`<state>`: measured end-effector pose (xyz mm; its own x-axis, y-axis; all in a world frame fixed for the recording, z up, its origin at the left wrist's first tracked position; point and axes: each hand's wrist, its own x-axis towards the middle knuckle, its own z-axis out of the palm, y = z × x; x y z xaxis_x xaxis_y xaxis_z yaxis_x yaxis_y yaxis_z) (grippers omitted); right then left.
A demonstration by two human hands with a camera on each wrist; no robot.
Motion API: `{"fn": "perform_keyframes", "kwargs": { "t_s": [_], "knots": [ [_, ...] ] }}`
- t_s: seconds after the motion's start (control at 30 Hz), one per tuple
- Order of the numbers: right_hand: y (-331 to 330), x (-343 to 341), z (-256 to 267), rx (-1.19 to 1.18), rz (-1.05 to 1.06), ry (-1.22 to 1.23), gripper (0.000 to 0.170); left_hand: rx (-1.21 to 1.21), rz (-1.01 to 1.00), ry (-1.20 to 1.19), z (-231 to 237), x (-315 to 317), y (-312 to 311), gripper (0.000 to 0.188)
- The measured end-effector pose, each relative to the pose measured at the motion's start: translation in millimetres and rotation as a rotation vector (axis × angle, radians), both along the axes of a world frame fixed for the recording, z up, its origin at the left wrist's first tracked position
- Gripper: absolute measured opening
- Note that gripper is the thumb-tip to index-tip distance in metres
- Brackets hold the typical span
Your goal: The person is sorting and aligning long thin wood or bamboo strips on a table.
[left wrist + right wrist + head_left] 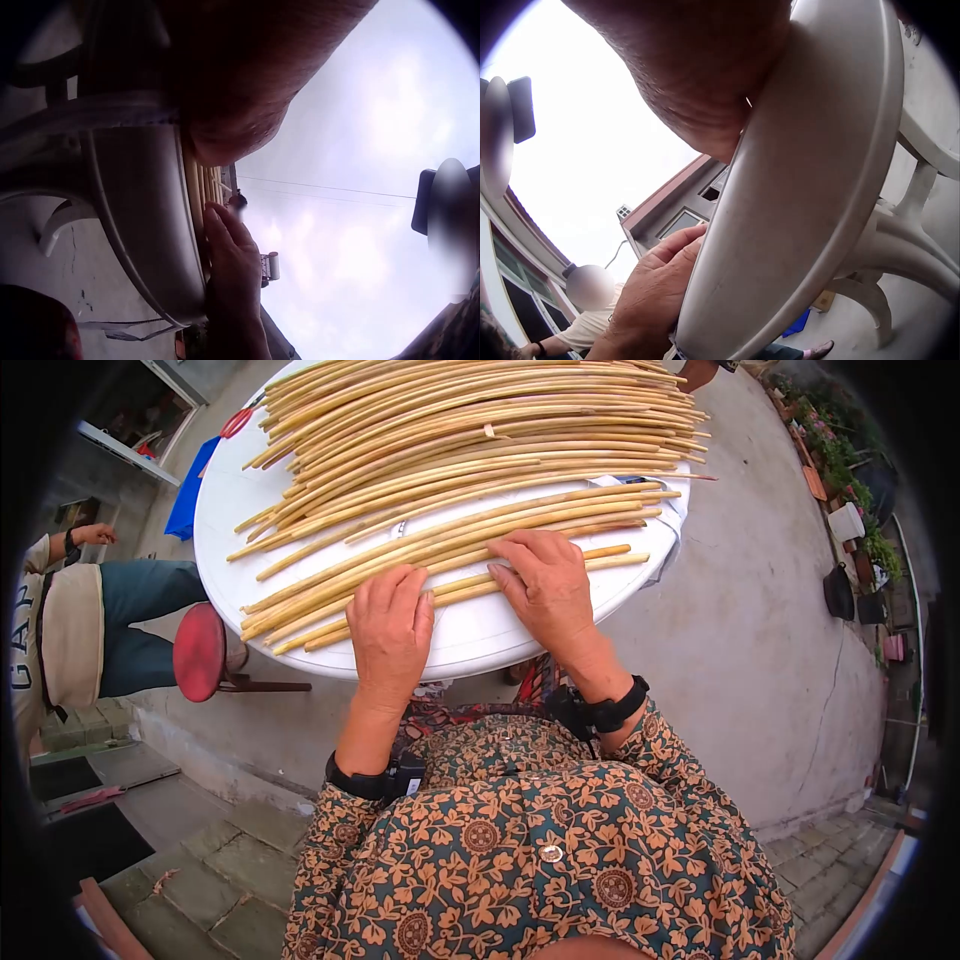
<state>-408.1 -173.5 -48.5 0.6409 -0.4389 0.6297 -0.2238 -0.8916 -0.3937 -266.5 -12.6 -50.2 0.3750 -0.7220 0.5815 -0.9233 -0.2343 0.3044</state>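
Observation:
Long, thin yellow stalks [460, 548] lie side by side across a white round table [235, 565]. Over the group nearest the body, my left hand [388, 630] holds the stalks with bent fingers, its thumb along the near side. A short way to the right, my right hand [548, 588] grips the same group, fingers curled over the top and thumb at the near side. In the left wrist view, the right hand [236, 262] has its fingertips at the stalks by the table's rim. The right wrist view shows the left hand [656, 281] beyond the tabletop; the stalks there are hidden.
A larger layer of stalks [480, 430] covers the table's far side. Red-handled scissors [237, 423] lie at the far left edge, near a blue object [190, 490]. A red stool [200, 650] and a standing person [75, 625] are to the left. Potted plants [870, 540] line the right.

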Motion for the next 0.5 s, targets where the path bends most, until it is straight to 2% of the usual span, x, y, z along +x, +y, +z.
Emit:
{"fn": "perform_keyframes", "kwargs": {
  "t_s": [0.27,0.37,0.5],
  "knots": [
    [9.4,-14.4,-6.1,-0.072,-0.002,0.061,0.019,0.024,-0.055,0.031,-3.8,-6.9,16.5,0.030],
    [11.0,-15.8,1.7,-0.010,-0.022,-0.006,0.020,0.030,-0.075,0.054,-1.3,-5.9,17.6,0.033],
    [5.1,-6.4,3.6,-0.058,0.079,0.104,0.024,0.071,-0.083,0.121,5.5,-4.1,12.9,0.039]
  ]
}}
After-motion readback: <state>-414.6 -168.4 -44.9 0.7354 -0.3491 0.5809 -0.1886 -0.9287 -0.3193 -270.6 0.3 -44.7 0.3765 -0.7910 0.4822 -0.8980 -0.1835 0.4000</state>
